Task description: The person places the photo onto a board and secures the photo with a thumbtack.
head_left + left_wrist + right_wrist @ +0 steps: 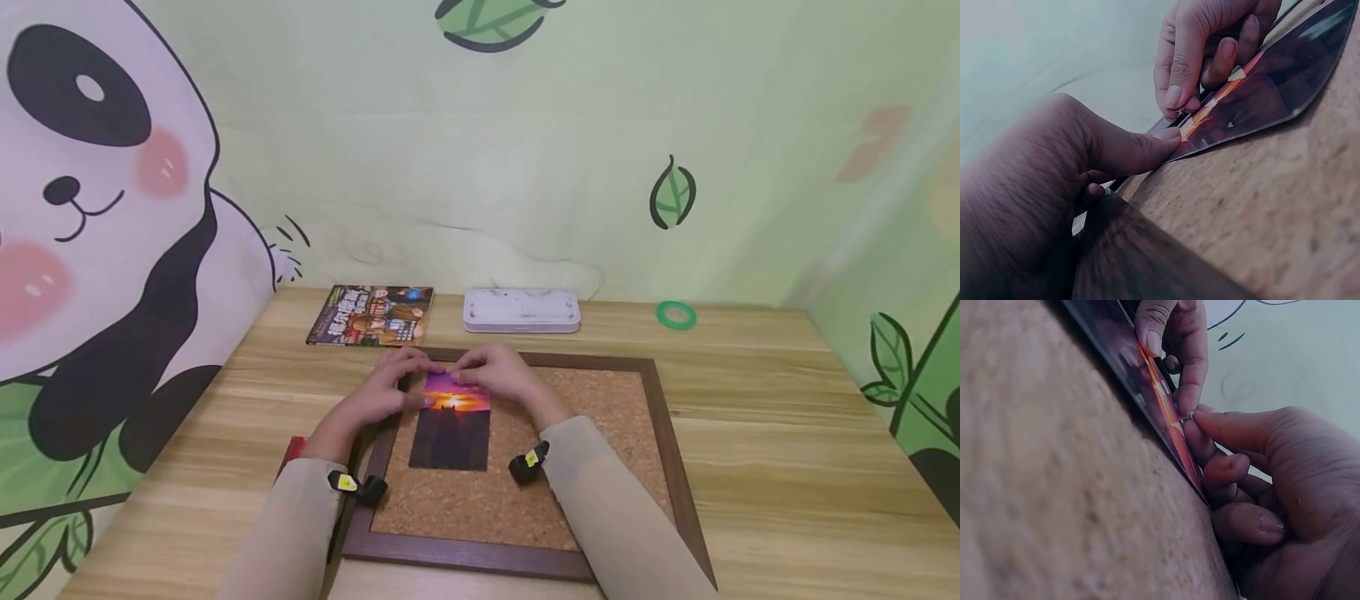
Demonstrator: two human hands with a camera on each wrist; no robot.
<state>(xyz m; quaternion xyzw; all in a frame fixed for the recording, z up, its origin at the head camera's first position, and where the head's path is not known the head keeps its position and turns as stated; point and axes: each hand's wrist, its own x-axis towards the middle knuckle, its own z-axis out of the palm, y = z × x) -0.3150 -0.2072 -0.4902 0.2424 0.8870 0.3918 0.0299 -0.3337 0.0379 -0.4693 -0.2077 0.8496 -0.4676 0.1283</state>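
A sunset photo (450, 437) with a purple and orange sky lies on the upper left of a framed corkboard (607, 400). My left hand (386, 387) holds it against the board: the thumb presses its left edge and the forefinger reaches its top edge. At that top edge, my right hand (504, 373) pinches a tiny shiny pushpin (1191, 415) between thumb and forefinger, its other fingers curled loosely. Most of the pin is hidden by the fingertips. Both hands nearly meet there, the left forefinger's tip right beside the pin.
Behind the board lie a comic-style booklet (371, 317), a white case (521, 310) and a green tape roll (677, 315). Something red (292, 454) shows beside the left sleeve. The wooden table (780, 467) backs onto a panda-printed wall (480, 167).
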